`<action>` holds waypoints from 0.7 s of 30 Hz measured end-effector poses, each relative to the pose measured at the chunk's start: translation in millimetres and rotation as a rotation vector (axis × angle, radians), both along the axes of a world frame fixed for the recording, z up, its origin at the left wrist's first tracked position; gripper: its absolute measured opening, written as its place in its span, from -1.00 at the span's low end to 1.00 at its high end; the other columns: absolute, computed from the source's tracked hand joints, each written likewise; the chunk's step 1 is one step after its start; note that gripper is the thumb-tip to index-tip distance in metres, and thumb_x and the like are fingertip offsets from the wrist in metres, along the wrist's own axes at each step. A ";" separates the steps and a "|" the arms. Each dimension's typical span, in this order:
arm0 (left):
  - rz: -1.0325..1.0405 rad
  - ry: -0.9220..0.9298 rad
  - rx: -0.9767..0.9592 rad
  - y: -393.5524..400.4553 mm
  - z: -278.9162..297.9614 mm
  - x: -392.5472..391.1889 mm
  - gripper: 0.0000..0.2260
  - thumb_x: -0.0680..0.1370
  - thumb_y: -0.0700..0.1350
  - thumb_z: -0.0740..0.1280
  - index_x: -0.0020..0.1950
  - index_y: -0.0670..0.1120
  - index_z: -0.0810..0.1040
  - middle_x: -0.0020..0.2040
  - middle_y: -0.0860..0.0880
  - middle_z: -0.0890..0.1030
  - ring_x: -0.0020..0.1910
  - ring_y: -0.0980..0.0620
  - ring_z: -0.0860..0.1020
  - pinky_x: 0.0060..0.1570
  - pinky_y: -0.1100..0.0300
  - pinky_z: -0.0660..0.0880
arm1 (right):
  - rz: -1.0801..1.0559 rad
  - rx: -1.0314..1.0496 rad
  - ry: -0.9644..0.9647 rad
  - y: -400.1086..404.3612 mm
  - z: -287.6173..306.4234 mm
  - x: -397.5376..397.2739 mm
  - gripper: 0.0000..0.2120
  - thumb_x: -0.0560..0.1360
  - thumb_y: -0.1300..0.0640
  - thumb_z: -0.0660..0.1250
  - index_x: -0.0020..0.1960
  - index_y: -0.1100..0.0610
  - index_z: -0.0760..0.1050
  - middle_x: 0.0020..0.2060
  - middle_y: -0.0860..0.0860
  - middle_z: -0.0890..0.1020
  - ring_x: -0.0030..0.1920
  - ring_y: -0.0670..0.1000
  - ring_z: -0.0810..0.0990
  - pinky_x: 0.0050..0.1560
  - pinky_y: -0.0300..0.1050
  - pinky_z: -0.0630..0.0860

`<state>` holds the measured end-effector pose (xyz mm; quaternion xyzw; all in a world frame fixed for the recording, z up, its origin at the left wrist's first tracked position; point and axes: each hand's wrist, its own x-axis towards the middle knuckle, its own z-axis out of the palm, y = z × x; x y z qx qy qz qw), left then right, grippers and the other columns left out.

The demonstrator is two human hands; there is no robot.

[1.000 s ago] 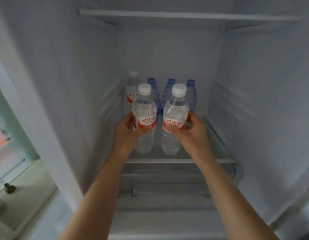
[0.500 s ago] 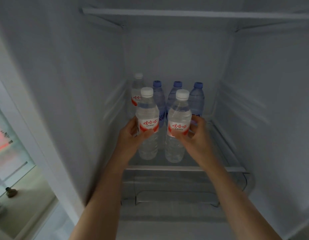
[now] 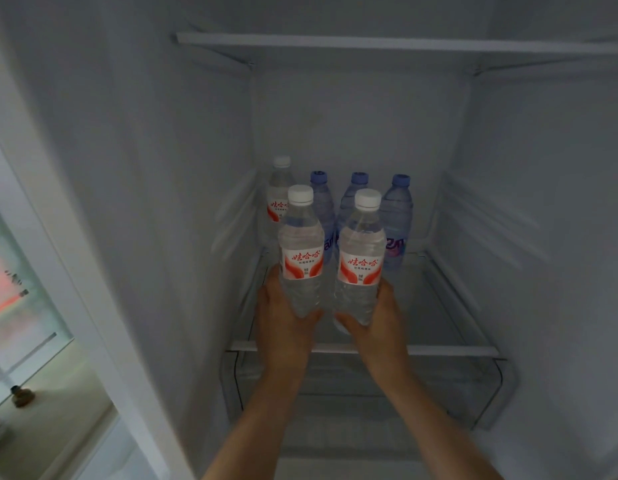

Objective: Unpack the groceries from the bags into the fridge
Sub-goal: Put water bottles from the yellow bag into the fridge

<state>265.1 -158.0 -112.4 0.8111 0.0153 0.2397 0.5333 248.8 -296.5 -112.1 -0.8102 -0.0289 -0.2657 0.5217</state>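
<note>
Since half a second ago the grips have slid down: both hands then wrapped the red labels, and now they clasp the clear lower bodies, labels fully exposed, the bottles carried a little higher against the back row. The left hand (image 3: 283, 323) is closed around the base of the left white-capped bottle (image 3: 301, 251), and the right hand (image 3: 377, 327) is closed around the base of the right white-capped bottle (image 3: 361, 258); the two bottles stand upright, just beside each other, above the front half of the glass shelf (image 3: 453, 349). Whether their bottoms touch the shelf is hard to tell, since the hands cover them. Behind stand a third white-capped bottle (image 3: 279, 192) at the left wall and three blue-capped bottles (image 3: 399, 220) in a row along the back, partly hidden by the held pair. The shelf's right side is bare, and so is its front edge. A drawer (image 3: 491, 386) sits below, an upper shelf (image 3: 370, 41) well above the caps, and the fridge frame (image 3: 75, 306) bounds the left.
</note>
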 end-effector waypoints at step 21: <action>0.042 0.062 0.106 27.0 2.1 110.5 -0.27 0.25 -0.14 0.61 0.36 0.00 0.38 0.20 -0.03 0.54 0.14 -0.02 0.56 -0.06 0.25 0.40 | 0.045 -0.139 0.046 32.4 12.5 107.5 -0.27 0.30 0.14 0.57 0.35 0.22 0.29 0.28 0.13 0.48 0.27 0.08 0.46 0.17 -0.27 0.34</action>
